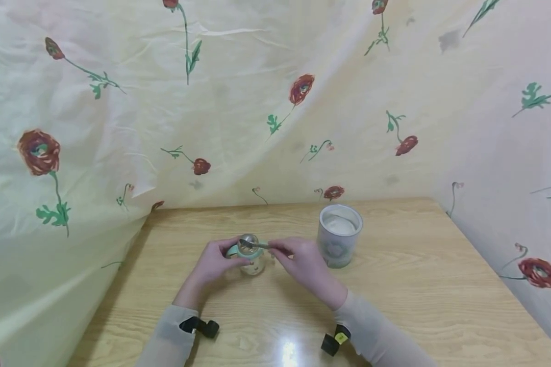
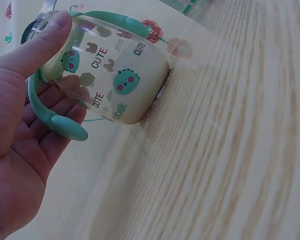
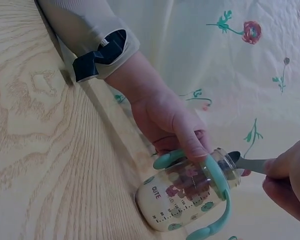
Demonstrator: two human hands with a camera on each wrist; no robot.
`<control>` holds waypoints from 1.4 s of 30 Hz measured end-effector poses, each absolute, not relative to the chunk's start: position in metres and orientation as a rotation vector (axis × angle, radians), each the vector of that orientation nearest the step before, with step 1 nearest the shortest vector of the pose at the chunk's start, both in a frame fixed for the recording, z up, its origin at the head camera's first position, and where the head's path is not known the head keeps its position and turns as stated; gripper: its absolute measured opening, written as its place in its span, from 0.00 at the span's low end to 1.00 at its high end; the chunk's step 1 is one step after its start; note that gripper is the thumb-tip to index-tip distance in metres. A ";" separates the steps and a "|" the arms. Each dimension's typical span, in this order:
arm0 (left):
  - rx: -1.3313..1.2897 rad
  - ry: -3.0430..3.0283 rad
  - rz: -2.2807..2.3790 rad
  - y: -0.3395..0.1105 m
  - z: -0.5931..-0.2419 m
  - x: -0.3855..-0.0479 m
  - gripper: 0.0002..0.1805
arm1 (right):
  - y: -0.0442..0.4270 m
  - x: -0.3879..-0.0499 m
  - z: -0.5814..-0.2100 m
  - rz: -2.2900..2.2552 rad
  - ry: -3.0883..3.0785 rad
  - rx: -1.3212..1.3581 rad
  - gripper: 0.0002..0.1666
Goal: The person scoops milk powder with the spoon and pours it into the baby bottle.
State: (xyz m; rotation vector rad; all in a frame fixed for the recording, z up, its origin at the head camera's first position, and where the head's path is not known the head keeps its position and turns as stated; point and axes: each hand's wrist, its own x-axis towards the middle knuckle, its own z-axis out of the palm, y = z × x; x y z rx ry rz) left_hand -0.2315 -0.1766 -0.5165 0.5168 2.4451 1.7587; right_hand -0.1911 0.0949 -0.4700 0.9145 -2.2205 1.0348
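A clear baby bottle [image 1: 254, 267] with mint-green handles and printed animal faces stands on the table. My left hand [image 1: 215, 262] grips it near the neck, thumb on one side and fingers round the other. Pale, whitish contents fill the lower part of the bottle [image 2: 135, 82] in the left wrist view. My right hand [image 1: 305, 261] pinches the handle of a metal spoon [image 3: 253, 164]. The bowl of that spoon is at the bottle's open mouth; what it carries cannot be made out.
A pale canister [image 1: 339, 250] without a lid, with white contents inside, stands behind my right hand. The wooden table [image 1: 431, 285] is backed and flanked by a flower-patterned cloth [image 1: 239, 127]. Each wrist wears a black camera mount.
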 end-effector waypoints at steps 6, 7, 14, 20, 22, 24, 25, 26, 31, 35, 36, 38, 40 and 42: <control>0.502 2.445 1.763 -0.175 -0.514 -0.230 0.38 | 0.096 -0.190 -0.469 1.058 -2.217 0.884 0.08; 0.498 2.442 1.764 -0.175 -0.514 -0.230 0.37 | 0.097 -0.190 -0.469 1.062 -2.214 0.880 0.09; 0.494 2.433 1.766 -0.175 -0.515 -0.227 0.37 | 0.099 -0.188 -0.469 1.109 -2.213 0.847 0.10; 0.503 2.487 1.709 -0.176 -0.515 -0.226 0.39 | 0.101 -0.188 -0.467 1.140 -2.193 0.831 0.09; 0.493 2.492 1.698 -0.176 -0.513 -0.226 0.40 | 0.103 -0.188 -0.465 1.160 -2.174 0.826 0.09; 0.490 2.490 1.690 -0.177 -0.511 -0.227 0.41 | 0.104 -0.187 -0.463 1.187 -2.157 0.813 0.09; 0.491 2.493 1.681 -0.177 -0.511 -0.227 0.41 | 0.105 -0.187 -0.463 1.203 -2.152 0.805 0.09; 0.489 2.496 1.671 -0.177 -0.511 -0.227 0.42 | 0.106 -0.186 -0.462 1.220 -2.149 0.798 0.09; 0.527 2.520 1.630 -0.180 -0.510 -0.229 0.45 | 0.109 -0.186 -0.461 1.305 -2.138 0.750 0.09; 0.541 2.501 1.664 -0.180 -0.507 -0.228 0.47 | 0.111 -0.187 -0.461 1.373 -2.118 0.717 0.08; 0.558 2.500 1.678 -0.180 -0.506 -0.228 0.48 | 0.112 -0.187 -0.460 1.392 -2.109 0.711 0.08; 0.591 2.515 1.707 -0.180 -0.504 -0.228 0.48 | 0.113 -0.188 -0.459 1.421 -2.094 0.690 0.08; 0.618 2.553 1.724 -0.179 -0.501 -0.227 0.46 | 0.116 -0.187 -0.456 1.453 -2.068 0.673 0.08; 0.663 2.607 1.715 -0.178 -0.499 -0.227 0.44 | 0.120 -0.187 -0.452 1.479 -2.032 0.663 0.08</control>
